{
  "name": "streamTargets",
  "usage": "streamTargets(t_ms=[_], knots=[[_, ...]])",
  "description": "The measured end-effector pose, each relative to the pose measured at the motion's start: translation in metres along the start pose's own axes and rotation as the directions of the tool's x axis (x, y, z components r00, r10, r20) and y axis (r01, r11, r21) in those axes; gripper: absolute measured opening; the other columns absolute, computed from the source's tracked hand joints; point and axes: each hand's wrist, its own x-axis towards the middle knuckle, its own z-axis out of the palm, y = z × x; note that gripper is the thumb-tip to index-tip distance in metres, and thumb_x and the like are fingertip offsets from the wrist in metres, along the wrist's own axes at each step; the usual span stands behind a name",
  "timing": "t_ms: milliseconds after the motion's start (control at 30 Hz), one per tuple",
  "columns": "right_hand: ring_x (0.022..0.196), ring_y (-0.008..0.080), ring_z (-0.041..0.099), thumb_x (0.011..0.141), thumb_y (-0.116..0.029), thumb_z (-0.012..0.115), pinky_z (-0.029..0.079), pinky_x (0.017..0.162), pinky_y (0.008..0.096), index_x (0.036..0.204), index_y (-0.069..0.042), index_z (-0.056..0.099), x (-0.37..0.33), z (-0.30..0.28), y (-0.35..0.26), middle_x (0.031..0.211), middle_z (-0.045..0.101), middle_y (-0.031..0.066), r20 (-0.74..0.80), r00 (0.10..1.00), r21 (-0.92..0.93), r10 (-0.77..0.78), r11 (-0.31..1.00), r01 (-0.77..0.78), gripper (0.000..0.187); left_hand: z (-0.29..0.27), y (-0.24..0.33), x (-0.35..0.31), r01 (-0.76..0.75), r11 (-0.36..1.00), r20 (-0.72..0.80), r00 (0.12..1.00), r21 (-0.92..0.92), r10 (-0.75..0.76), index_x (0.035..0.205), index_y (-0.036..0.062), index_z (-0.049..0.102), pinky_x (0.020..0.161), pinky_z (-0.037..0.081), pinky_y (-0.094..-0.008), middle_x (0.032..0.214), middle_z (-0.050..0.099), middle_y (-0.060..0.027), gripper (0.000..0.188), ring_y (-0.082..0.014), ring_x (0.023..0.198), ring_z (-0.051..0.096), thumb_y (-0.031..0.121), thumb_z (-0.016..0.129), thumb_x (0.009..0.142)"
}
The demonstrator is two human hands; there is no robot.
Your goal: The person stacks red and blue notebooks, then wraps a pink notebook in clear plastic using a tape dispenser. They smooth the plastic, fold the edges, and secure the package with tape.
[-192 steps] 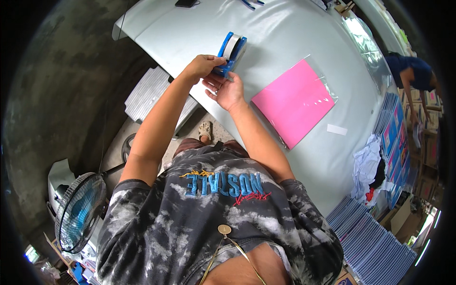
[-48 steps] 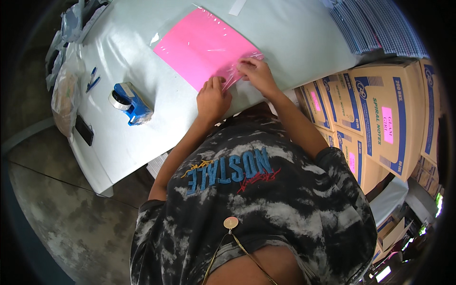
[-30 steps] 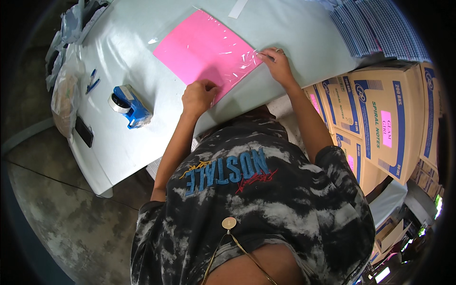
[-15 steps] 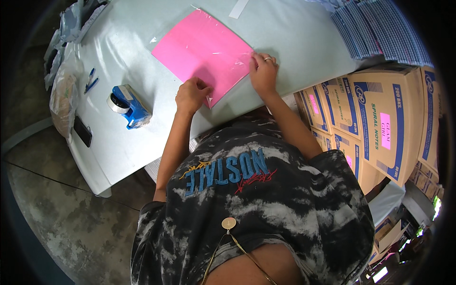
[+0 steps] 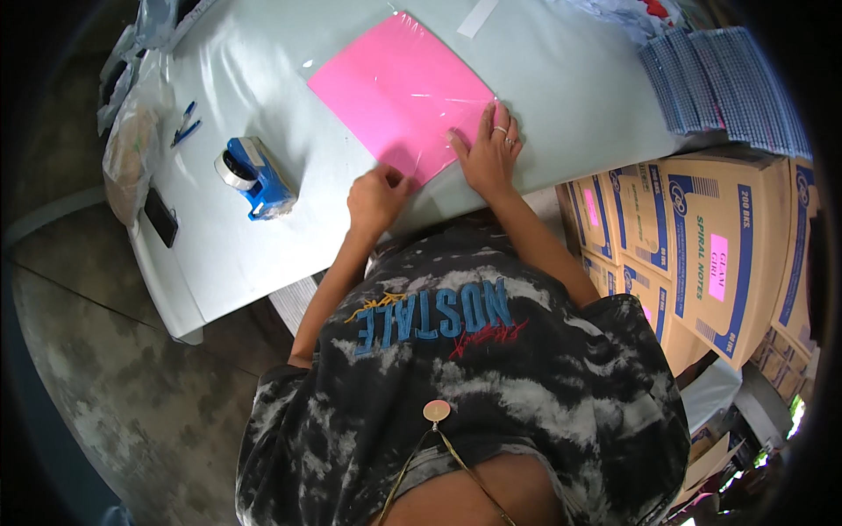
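A flat pink sheet in clear, shiny plastic (image 5: 399, 92) lies at a slant on the table. At its near left edge, close to the bottom corner, my left hand (image 5: 377, 200) is closed in a pinch on the plastic; the fingertips are partly hidden. My right hand (image 5: 493, 158), with rings on it, rests on the right corner with fingers and thumb spread, pressing the plastic flat. Glints and creases show between the two hands.
Left on the pale table (image 5: 289, 96) are a blue tape dispenser (image 5: 261, 180), a blue pen (image 5: 187, 124), a dark phone (image 5: 160, 217) and a plastic bag (image 5: 132, 158). A white strip (image 5: 478, 17), stacked spiral notebooks (image 5: 724, 88) and cardboard boxes (image 5: 702, 219) are farther right.
My right hand has opened from a curled grip at the corner and now lies spread on the plastic. My left hand has slid slightly off the sheet, toward me. The whole view has shifted a little.
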Motion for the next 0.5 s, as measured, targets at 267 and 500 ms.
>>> streamTargets(t_ms=[267,500], knots=[[0.129,0.0373,0.016,0.065,-0.066,0.063,0.016,0.102,0.0506,0.138,0.006,0.020,0.003,-0.011,-0.007,0.143,0.016,0.0200,0.105,0.994,-0.021,0.043,0.999,-0.041,0.112,-0.002,-0.028,0.005,0.159,0.925,0.041,0.987,-0.347,-0.154,0.080,0.0018,0.066,0.059,0.049,-0.0299,0.069,0.066,-0.0096,0.026,-0.0175,0.060,0.063,0.028,0.066,0.079],[0.131,0.0374,0.013,0.061,-0.066,0.066,0.014,0.103,0.0514,0.138,0.007,0.017,0.007,-0.018,-0.015,0.143,0.015,0.0208,0.176,0.978,-0.034,0.112,0.994,-0.107,0.117,-0.006,-0.010,-0.021,0.031,0.989,-0.230,0.971,-0.144,-0.064,0.084,0.0046,0.064,0.062,0.049,-0.0338,0.074,0.066,-0.0100,0.040,-0.0228,0.066,0.064,0.043,0.069,0.075]])
